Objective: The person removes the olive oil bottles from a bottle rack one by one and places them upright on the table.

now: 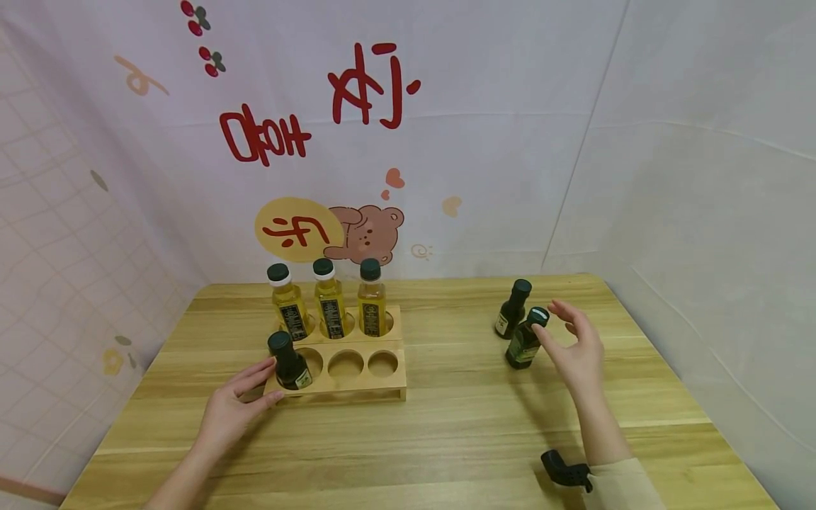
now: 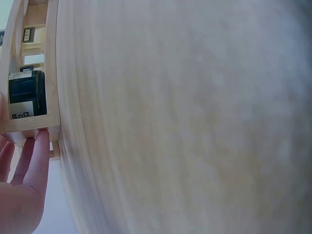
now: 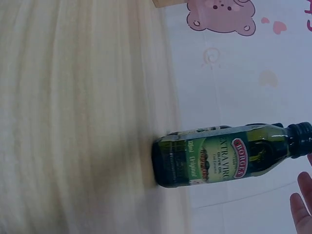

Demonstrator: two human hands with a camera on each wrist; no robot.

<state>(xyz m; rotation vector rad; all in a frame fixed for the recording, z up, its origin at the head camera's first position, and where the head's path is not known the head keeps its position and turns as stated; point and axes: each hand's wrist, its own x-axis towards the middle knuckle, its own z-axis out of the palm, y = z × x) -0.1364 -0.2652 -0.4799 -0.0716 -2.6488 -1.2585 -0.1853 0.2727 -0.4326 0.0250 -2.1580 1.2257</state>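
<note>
Bottle of dark-green glass [image 1: 522, 349] stood nine o'clock of empty, spread right hand [image 1: 580, 350]; straight-fingered left hand [image 1: 229, 405] touched tan wooden rack [image 1: 372, 386].

A pale wooden table [image 1: 459, 418] with rounded far corners stretches before me, backed by a white fabric backdrop [image 1: 510, 177] printed with bold red characters [image 1: 397, 92], cherries [image 1: 195, 27] and a pink cartoon bear [image 1: 372, 237] beside a yellow oval [image 1: 266, 230]. To my left stands a faintly gridded sheet [image 1: 44, 248]; to my right, a plain, creased white one [image 1: 720, 177], all under soft light.
</note>
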